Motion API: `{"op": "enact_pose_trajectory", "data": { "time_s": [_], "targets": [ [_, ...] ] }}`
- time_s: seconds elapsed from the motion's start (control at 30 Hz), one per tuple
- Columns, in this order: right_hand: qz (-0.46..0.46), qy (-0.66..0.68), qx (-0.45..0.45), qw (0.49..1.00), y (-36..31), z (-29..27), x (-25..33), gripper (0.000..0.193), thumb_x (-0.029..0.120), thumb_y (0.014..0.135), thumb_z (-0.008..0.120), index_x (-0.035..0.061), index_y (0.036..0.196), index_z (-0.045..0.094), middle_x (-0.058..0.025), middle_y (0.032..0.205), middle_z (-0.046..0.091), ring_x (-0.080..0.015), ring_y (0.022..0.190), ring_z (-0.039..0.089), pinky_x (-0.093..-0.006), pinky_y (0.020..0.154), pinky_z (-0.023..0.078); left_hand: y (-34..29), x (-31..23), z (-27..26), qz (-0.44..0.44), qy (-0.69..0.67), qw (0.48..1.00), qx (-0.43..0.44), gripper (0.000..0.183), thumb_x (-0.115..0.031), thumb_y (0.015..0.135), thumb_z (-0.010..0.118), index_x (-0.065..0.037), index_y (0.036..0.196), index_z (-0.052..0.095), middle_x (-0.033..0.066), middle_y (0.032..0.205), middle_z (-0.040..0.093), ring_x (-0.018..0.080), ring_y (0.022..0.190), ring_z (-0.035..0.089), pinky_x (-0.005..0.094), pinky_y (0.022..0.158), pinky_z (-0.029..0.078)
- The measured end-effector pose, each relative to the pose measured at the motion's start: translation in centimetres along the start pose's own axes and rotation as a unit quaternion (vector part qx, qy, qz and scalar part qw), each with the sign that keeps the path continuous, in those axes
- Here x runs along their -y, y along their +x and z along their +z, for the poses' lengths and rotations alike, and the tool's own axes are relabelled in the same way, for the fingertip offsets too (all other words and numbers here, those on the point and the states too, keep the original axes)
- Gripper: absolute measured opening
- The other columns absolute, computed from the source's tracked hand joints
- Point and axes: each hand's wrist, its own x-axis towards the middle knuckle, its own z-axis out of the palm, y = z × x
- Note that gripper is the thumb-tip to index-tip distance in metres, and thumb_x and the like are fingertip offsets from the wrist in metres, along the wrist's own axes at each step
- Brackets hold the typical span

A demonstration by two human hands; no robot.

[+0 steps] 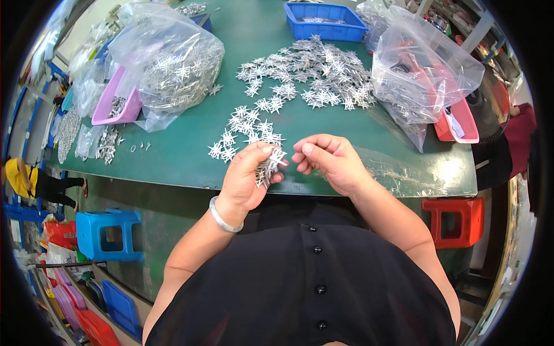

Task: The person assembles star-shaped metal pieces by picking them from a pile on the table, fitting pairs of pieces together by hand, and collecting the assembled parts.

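My left hand [245, 173], with a pale bangle [224, 217] at its wrist, is closed around a bunch of silvery spiked metal pieces [269, 167] near the table's front edge. Just to its right, my right hand [332, 161] is curled, its thumb close against the fingers; whatever it may pinch is hidden. Beyond the left hand lies a loose trail of the same star-like pieces [245, 122]. Farther back, this trail leads to a larger heap of them [317, 69].
On the green table [184, 155], a bulging clear bag [182, 72] and a pink basket [120, 98] stand left. A blue tray [326, 22] sits at the back; another clear bag [421, 75] leans over a red basket [464, 118] at right. Blue [109, 233] and red stools [456, 222] flank me.
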Motion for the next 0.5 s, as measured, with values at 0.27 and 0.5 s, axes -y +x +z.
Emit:
{"op": "enact_pose_trajectory", "data": {
  "time_s": [0.27,0.5],
  "targets": [
    [-0.185,-0.616,0.018,0.765,4.2,0.4,-0.4,0.019,0.012,0.072,0.062,0.0003,0.086,0.060,-0.0121,0.081,0.057,-0.0260,0.075,0.057,-0.0352,0.067,0.045,-1.3,-0.9,-4.7,0.056,-0.207,0.974,0.068,0.016,-0.008,0.080,0.048,-0.009,0.096,0.051,0.0101,0.099,0.056,0.0263,0.088,0.058,0.0322,0.062,0.051],
    [-0.170,-0.717,0.032,0.676,6.5,1.2,-0.7,0.025,0.015,0.070,0.065,0.0018,0.090,0.059,-0.0125,0.086,0.053,-0.0292,0.079,0.054,-0.0354,0.069,0.044,-2.1,-1.4,-5.4,0.071,-0.184,0.980,0.028,0.035,-0.006,0.080,0.046,-0.009,0.115,0.045,0.0123,0.103,0.055,0.0266,0.090,0.057,0.0342,0.066,0.051]
  ]
}}
